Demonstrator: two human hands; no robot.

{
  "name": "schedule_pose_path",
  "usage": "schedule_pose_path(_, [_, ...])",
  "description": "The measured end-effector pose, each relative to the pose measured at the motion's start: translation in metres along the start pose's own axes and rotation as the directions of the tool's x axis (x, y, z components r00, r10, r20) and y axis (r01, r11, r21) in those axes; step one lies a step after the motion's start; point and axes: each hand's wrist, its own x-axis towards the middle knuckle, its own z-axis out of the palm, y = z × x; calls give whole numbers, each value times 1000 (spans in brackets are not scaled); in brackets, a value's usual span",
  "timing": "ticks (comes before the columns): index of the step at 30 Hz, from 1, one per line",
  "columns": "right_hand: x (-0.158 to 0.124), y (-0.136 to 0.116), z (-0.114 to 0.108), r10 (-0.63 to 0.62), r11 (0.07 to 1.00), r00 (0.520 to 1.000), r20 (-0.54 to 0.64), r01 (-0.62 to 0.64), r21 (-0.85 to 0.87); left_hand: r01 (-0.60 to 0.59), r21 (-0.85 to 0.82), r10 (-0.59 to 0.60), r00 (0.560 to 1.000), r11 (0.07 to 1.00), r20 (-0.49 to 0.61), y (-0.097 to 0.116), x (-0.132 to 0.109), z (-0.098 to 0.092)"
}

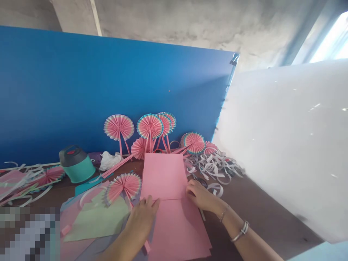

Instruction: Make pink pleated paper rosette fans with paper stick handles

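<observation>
Two stretches of pink paper lie in front of me, an upper pink sheet point(164, 175) and a lower pink stack point(176, 228), meeting at a horizontal line. My left hand point(143, 214) rests at the left edge near that line, its fingers spread on the paper. At the right edge, my right hand point(199, 194) has its fingers curled together against the upper sheet's border; what is between them is too small to make out. A pleated pink fan point(124, 186) lies just beyond my left hand, over a pale green sheet point(100, 217).
Round pink fans point(150, 126) lean on the blue panel point(81, 83). Curled paper strips point(217, 165) lie at the back right, partly over dark scissors point(201, 182). A teal container point(78, 168) and white plastic point(110, 160) stand back left. A white wall point(285, 145) borders the right.
</observation>
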Motion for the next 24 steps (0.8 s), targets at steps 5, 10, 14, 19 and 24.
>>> schedule_pose_path(5, [2, -4, 0, 87, 995, 996, -18, -88, -44, 0, 10, 0, 1000, 1000, -13, 2, -1, -2])
schedule_pose_path(10, [-8, -24, -5, -7, 987, 993, -122, -13, -162, 6, 6, -6, 1000, 1000, -27, 2, 0, 2])
schedule_pose_path(14, [-12, -51, 6, -187, 913, 982, 33, 186, -362, 0, 2, 0, 999, 1000, -52, 1, 1, 7])
schedule_pose_path(19, [-10, -66, 21, 7, 891, 994, 106, 42, -451, -15, -26, 13, 998, 1000, -57, -2, 4, 13])
schedule_pose_path(24, [-11, -64, 11, 155, 884, 985, 80, -102, -456, 14, -43, -16, 998, 999, -54, -9, 7, 12])
